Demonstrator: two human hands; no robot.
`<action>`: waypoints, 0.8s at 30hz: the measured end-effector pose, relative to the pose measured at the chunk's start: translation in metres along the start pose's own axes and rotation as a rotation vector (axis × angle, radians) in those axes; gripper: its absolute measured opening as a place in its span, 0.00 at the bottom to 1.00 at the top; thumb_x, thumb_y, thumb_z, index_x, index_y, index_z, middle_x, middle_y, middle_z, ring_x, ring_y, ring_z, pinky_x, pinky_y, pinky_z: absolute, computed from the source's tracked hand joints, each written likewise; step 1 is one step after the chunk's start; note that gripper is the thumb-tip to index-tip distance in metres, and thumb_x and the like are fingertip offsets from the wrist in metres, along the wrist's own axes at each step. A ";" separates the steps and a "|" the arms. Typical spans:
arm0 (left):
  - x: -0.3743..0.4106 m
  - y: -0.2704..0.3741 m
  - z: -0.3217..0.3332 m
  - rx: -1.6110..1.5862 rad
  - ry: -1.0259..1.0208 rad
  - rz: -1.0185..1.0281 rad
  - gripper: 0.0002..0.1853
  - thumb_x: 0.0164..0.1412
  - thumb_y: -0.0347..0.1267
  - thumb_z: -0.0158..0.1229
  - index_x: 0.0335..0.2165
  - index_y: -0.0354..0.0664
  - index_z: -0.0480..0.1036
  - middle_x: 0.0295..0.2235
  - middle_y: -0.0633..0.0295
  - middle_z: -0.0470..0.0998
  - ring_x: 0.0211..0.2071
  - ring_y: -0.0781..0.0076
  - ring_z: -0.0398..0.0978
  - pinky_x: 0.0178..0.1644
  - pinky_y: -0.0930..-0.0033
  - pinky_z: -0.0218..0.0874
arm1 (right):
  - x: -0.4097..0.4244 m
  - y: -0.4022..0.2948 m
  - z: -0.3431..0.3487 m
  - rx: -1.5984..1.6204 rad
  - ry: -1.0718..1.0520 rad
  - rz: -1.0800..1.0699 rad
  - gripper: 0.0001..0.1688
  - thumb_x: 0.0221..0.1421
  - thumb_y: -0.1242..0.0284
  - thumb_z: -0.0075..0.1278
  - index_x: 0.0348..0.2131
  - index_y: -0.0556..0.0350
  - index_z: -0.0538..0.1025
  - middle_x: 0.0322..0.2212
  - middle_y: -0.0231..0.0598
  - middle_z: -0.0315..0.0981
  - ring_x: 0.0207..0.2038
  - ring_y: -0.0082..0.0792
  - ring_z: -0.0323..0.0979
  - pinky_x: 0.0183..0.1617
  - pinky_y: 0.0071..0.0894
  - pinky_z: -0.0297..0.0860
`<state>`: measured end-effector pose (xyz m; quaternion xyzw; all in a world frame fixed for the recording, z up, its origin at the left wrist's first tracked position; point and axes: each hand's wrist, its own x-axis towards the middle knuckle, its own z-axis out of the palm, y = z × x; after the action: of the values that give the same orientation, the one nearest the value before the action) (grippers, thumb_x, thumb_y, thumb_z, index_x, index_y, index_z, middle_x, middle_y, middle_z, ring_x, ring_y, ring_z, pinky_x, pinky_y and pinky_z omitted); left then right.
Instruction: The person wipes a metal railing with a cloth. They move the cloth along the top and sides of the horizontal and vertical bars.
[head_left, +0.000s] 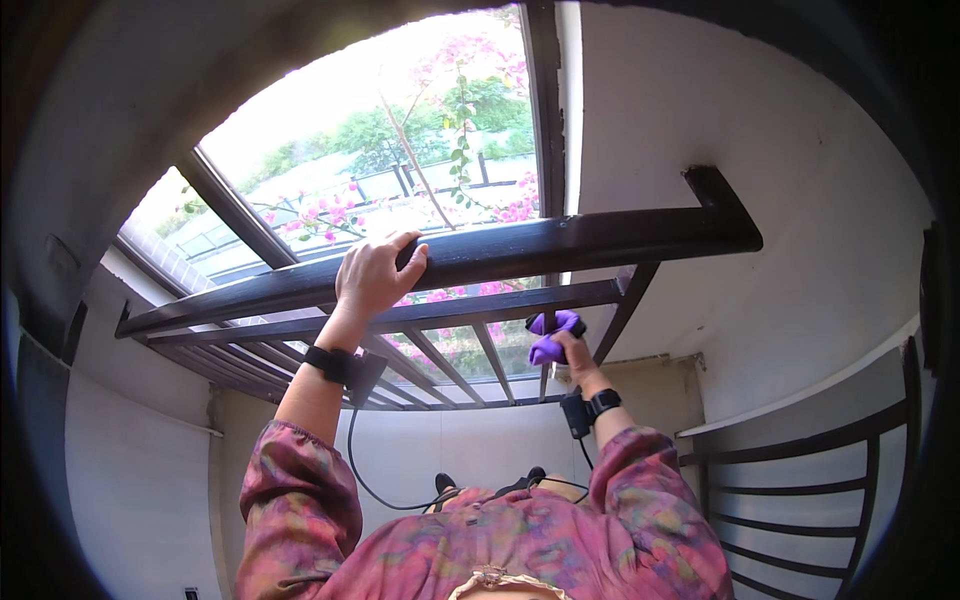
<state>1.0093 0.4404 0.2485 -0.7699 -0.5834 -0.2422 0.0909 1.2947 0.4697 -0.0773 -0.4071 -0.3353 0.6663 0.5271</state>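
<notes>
My left hand (375, 274) rests over the top of a dark handrail (495, 251), its fingers on the far side and the thumb on the near face. Lower and to the right, my right hand (576, 352) grips a bunched purple cloth (551, 345) against a baluster near the right end of the dark railing (487, 300). Part of the cloth lies behind that bar. Each wrist wears a black strap with a small box and a cable.
Behind the railing is a dark-framed window (551, 112), with pink flowers and greenery outside. A white wall (675, 112) stands to the right. Another dark railing (795, 450) is at the lower right. Cables hang near my lap.
</notes>
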 end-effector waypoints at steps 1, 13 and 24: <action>-0.002 0.001 -0.003 -0.005 -0.038 -0.053 0.21 0.58 0.46 0.50 0.41 0.44 0.78 0.32 0.49 0.80 0.33 0.49 0.78 0.40 0.57 0.69 | -0.011 -0.025 0.007 0.137 0.038 0.074 0.10 0.50 0.71 0.48 0.33 0.56 0.73 0.22 0.33 0.71 0.27 0.29 0.74 0.36 0.28 0.72; 0.000 0.001 -0.001 -0.032 -0.037 -0.033 0.20 0.57 0.46 0.51 0.40 0.46 0.78 0.36 0.55 0.80 0.33 0.50 0.78 0.40 0.56 0.69 | 0.019 -0.017 0.023 0.028 0.020 0.045 0.29 0.62 0.46 0.33 0.30 0.49 0.72 0.16 0.28 0.68 0.21 0.22 0.67 0.28 0.20 0.62; 0.001 0.004 -0.002 -0.026 -0.094 -0.049 0.21 0.59 0.44 0.50 0.41 0.42 0.77 0.38 0.50 0.80 0.38 0.51 0.78 0.44 0.58 0.68 | -0.030 0.081 -0.005 -0.928 0.094 -0.070 0.37 0.55 0.43 0.44 0.46 0.56 0.75 0.45 0.57 0.72 0.53 0.49 0.68 0.54 0.39 0.63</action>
<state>1.0127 0.4394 0.2518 -0.7668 -0.6027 -0.2156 0.0475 1.2683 0.4227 -0.1449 -0.6182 -0.5871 0.4085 0.3261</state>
